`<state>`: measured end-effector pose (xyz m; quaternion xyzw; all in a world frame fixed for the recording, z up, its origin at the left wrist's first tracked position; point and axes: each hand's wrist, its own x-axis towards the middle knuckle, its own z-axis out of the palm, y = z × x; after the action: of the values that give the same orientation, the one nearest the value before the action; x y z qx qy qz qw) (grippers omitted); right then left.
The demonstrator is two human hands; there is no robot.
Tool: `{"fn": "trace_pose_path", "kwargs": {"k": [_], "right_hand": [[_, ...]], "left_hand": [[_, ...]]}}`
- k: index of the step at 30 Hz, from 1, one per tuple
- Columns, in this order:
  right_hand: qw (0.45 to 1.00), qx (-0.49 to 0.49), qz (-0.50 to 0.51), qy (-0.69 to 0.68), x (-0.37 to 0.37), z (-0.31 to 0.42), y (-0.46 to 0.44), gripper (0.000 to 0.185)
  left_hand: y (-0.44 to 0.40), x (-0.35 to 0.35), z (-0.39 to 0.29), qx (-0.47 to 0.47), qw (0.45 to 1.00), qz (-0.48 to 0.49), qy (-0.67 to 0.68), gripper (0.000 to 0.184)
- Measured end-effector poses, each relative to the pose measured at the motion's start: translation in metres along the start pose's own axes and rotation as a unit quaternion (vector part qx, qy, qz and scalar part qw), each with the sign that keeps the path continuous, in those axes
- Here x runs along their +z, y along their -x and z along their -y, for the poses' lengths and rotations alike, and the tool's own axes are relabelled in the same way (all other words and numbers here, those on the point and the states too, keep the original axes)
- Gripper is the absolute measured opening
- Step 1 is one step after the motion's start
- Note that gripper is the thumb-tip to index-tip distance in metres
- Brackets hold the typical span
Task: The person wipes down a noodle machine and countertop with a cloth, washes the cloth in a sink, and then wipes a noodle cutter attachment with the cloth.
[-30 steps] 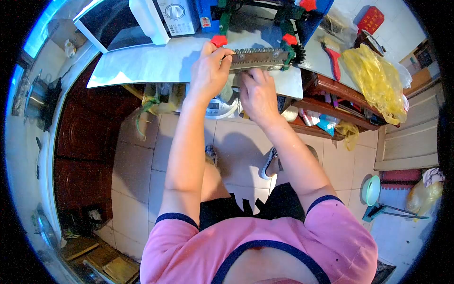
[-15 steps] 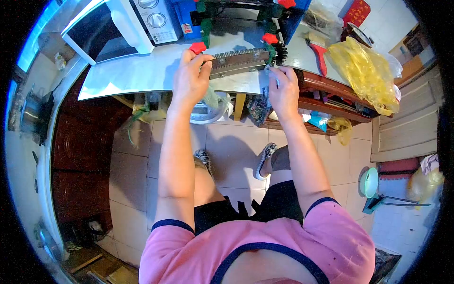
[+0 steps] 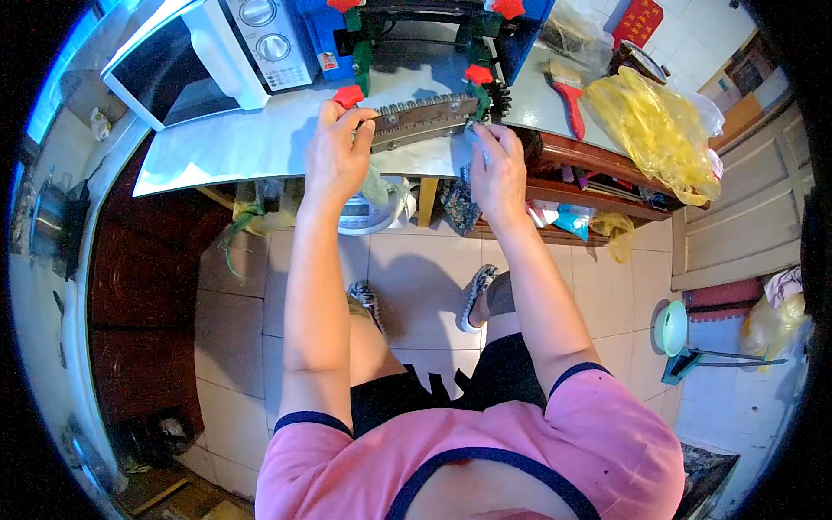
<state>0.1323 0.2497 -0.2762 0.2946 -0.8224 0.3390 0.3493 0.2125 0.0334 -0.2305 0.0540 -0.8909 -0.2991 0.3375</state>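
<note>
A long toothed metal bar (image 3: 425, 119) lies slantwise at the front of the white worktop (image 3: 217, 154), between green brackets with red star-shaped knobs (image 3: 477, 74). My left hand (image 3: 338, 152) is closed at the bar's left end, just below a red knob, its thumb and forefinger pinched there. Near the bar's right end, my right hand (image 3: 497, 169) is pinched beside the lower part of the green bracket (image 3: 482, 106). Whatever the right fingertips hold is too small to make out.
A white microwave (image 3: 186, 65) stands at the left, beside a blue cabinet (image 3: 325, 43). To the right are a red-handled brush (image 3: 568, 104) and a yellow plastic bag (image 3: 654, 130). A white scale (image 3: 364, 215) sits below the worktop edge.
My right hand has moved from under the middle of the bar to its right end. My left hand stays at the left end. The whole view has shifted.
</note>
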Motion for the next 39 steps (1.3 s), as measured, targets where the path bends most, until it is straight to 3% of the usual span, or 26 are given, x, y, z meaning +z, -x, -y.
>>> {"fn": "trace_pose_path", "kwargs": {"k": [3,5,7,10,13,15,22,24,27,28,32,35,37,39], "right_hand": [[0.999,0.027,-0.016,0.026,-0.004,-0.005,-0.007,0.023],[0.998,0.034,0.045,0.027,-0.001,-0.005,-0.011,0.024],[0.998,0.030,0.040,0.031,0.000,-0.006,-0.013,0.023],[0.995,0.012,0.081,-0.051,-0.001,-0.010,-0.012,0.025],[0.995,0.081,0.014,-0.063,-0.015,-0.017,-0.007,0.024],[0.995,0.079,0.007,-0.063,-0.017,-0.021,-0.010,0.023],[0.994,0.042,0.095,-0.041,-0.003,-0.020,-0.021,0.020],[0.975,0.110,0.125,-0.146,-0.012,-0.025,-0.021,0.020],[0.986,0.118,0.041,-0.113,-0.008,-0.017,-0.012,0.021],[0.991,0.070,0.037,-0.107,-0.005,-0.017,-0.012,0.019],[0.996,0.056,0.068,-0.033,0.001,-0.013,-0.021,0.019],[0.989,0.082,0.109,-0.061,-0.003,-0.015,-0.025,0.018],[0.974,0.170,0.051,-0.139,-0.006,-0.013,-0.020,0.016],[0.979,0.158,0.010,-0.130,0.001,-0.015,-0.014,0.016]], "left_hand": [[0.000,0.002,0.003,0.003,1.000,-0.007,0.005,0.014],[0.000,0.002,0.003,0.014,1.000,-0.006,0.004,0.015],[0.002,0.002,0.001,0.010,1.000,-0.009,-0.005,0.015],[0.002,0.003,0.004,0.005,1.000,-0.009,-0.013,0.016],[-0.001,0.001,0.003,0.015,1.000,-0.017,-0.018,0.016],[0.002,0.002,0.002,0.020,0.999,-0.024,-0.021,0.016],[0.001,0.002,0.005,0.013,1.000,-0.014,-0.015,0.015],[0.000,0.003,0.006,0.009,1.000,-0.014,-0.015,0.015],[0.001,0.002,0.007,0.006,1.000,-0.011,0.000,0.017],[0.003,0.002,0.006,0.006,1.000,-0.010,0.005,0.017],[0.002,0.002,0.003,0.009,1.000,-0.012,0.008,0.017],[0.000,0.005,0.010,0.004,1.000,-0.020,0.000,0.014],[-0.003,0.002,0.008,0.005,1.000,-0.017,-0.003,0.014],[0.001,0.003,0.008,-0.004,1.000,-0.006,-0.005,0.014]]}}
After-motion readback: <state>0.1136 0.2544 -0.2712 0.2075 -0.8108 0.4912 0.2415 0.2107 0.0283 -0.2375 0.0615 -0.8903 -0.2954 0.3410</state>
